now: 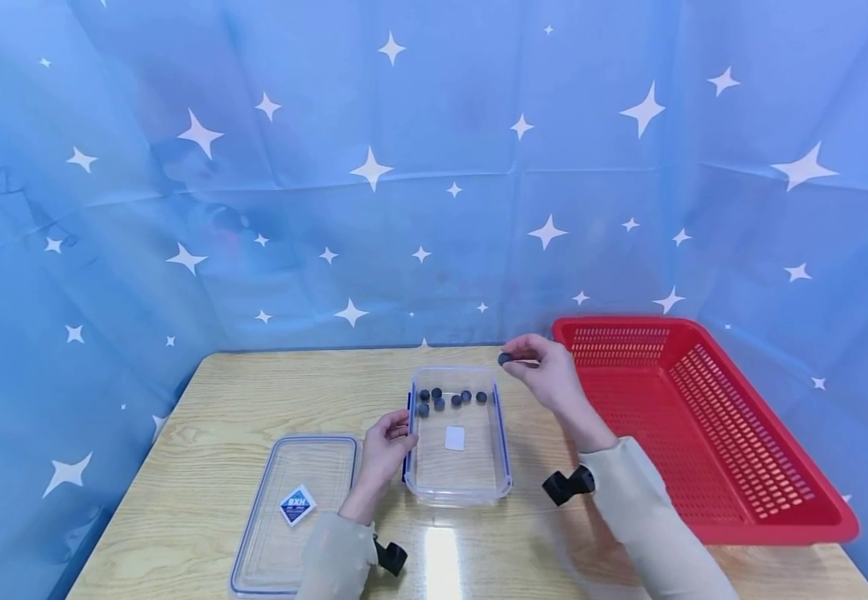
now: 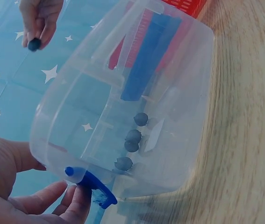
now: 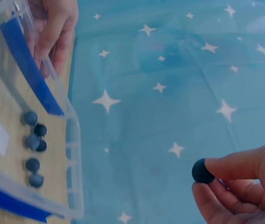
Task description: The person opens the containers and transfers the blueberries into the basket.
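A clear plastic food container with blue side latches stands on the table. Several blueberries lie in its far half, near a white square label on the bottom. My left hand holds the container's left side; in the left wrist view its thumb is at the rim and its fingers curl at the blue latch. Just past the container's far right corner, my right hand pinches one blueberry between thumb and fingertips, above rim height.
The container's clear lid, with a blue-and-white sticker, lies flat on the wooden table at the left. A large red basket with slotted sides takes up the right. Behind hangs a blue star-patterned curtain.
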`<action>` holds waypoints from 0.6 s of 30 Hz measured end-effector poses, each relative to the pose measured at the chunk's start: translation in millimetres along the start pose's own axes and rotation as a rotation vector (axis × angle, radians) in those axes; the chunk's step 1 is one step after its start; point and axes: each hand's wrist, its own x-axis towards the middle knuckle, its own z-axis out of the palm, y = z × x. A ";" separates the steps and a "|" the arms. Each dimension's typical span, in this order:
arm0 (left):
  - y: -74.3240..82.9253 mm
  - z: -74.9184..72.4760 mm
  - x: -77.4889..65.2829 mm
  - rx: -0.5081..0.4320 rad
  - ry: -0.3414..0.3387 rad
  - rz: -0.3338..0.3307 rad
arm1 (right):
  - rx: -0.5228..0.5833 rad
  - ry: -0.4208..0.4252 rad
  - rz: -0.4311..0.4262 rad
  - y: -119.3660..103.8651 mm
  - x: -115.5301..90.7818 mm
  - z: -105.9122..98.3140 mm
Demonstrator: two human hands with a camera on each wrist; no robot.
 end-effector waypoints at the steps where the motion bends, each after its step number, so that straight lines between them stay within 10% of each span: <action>1: 0.4 -0.2 -0.3 -0.001 0.000 -0.003 | 0.000 0.002 0.005 1.0 0.4 -5.0; 18: -1.9 -1.1 0.8 0.019 -0.003 -0.029 | 0.031 0.056 0.157 53.9 4.0 -83.7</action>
